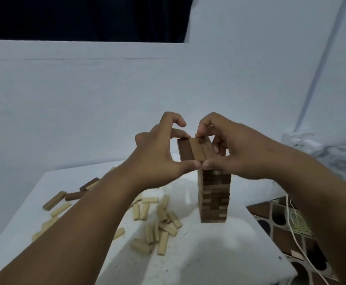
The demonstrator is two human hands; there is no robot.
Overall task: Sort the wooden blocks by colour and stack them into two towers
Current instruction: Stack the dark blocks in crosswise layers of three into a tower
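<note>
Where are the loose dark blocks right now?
In the head view, two dark blocks lie at the table's far left edge, beyond the left forearm, beside scattered pale blocks.

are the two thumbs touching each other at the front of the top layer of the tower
Touching. In the head view the left hand's thumb tip meets the right hand's thumb tip against the top layer.
</note>
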